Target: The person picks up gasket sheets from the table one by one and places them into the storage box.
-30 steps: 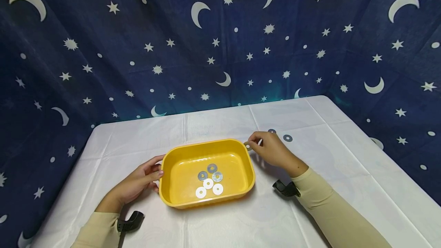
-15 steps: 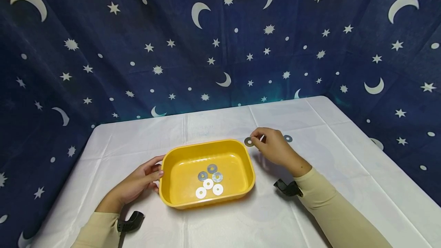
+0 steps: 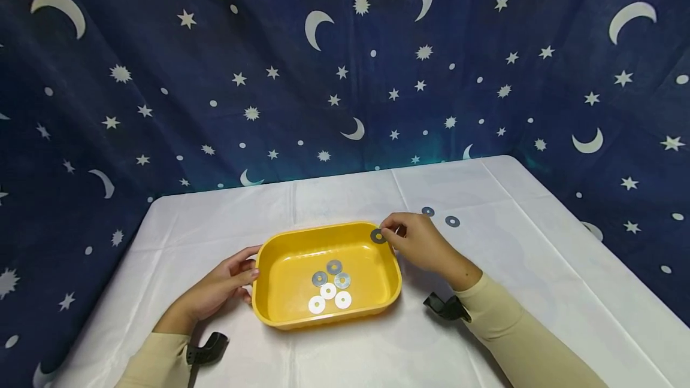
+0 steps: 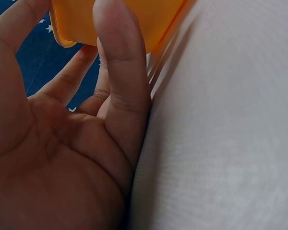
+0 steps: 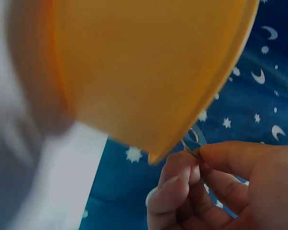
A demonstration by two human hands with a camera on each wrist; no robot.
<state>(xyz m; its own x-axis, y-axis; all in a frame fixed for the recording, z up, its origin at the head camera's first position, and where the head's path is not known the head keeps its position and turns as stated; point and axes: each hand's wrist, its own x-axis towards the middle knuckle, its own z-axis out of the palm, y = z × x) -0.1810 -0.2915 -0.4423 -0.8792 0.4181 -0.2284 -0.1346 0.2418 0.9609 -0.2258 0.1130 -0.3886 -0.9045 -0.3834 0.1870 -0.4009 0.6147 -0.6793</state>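
Observation:
Between thumb and fingertips, my right hand (image 3: pixel 417 241) pinches a flat grey washer (image 3: pixel 378 236), which overlaps the far right corner of the yellow tray (image 3: pixel 326 318) in the head view. The right wrist view has the washer (image 5: pixel 198 136) edge-on beside the tray's rim (image 5: pixel 230 76). At the tray's left end, my left hand (image 3: pixel 218 286) holds the rim, thumb at its top and other fingers along the outer wall. Several silvery washers (image 3: pixel 342 281) lie flat on the tray floor, some overlapping. The left wrist view shows the palm and fingers (image 4: pixel 120 52) close against the tray.
Two more grey washers, a farther one (image 3: pixel 428 211) and a nearer one (image 3: pixel 452 221), lie on the white tablecloth (image 3: pixel 345 358) beyond the right hand. A dark blue curtain (image 3: pixel 291 94) with moons and stars hangs behind the table. Each wrist wears a black band (image 3: pixel 207 349).
My right hand lifts the washer, then carries it left and nearer, over the tray's corner. Both washers on the table show again behind it. The left hand stays on the tray.

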